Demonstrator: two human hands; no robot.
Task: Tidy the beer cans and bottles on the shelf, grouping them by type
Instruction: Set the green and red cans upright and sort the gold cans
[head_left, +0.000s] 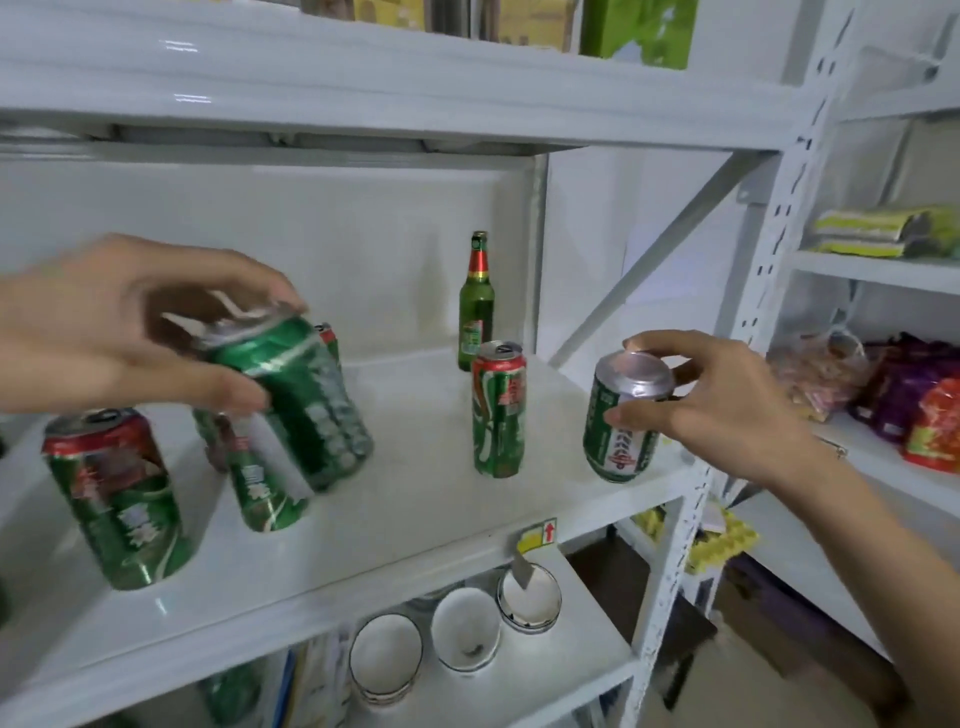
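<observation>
My left hand grips the top of a tilted green beer can, lifted over the white shelf. Below it stand a green-and-red can and, at the front left, another. A further red-topped can peeks out behind the lifted one. My right hand grips the silver top of a green can near the shelf's right edge. A slim green-and-red can stands mid-shelf. A green glass bottle stands upright at the back.
A perforated white upright bounds the shelf on the right. The lower shelf holds three white bowls. Snack packets lie on the neighbouring rack at right. Another shelf board hangs close above.
</observation>
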